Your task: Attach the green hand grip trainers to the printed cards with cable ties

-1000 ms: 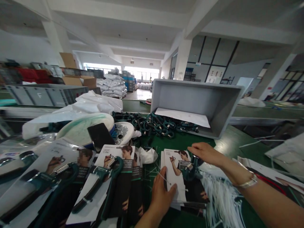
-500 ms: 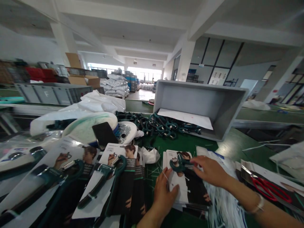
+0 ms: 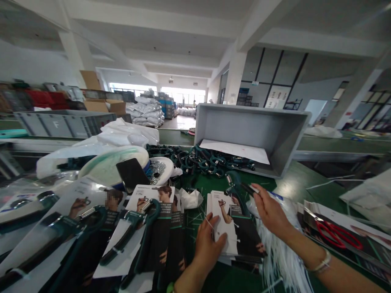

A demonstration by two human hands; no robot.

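Observation:
My right hand is closed on one handle of a dark green hand grip strengthener, lifted above a stack of printed cards. My left hand rests on the left edge of that stack, fingers and thumb apart, with a thin white tie by its index finger. Whether it holds the tie is hard to tell. A bundle of white ties lies right of the cards. Left of my hands, cards carrying green grips overlap one another.
A grey bin lies tipped open behind a pile of green grips. Red-handled scissors lie on cards at the right. A white dish of springs, a dark phone-like slab and plastic bags are at the left.
My right hand has raised the green grip off the card stack, uncovering the top card's picture. My left hand has stayed beside the stack. The view has shifted slightly.

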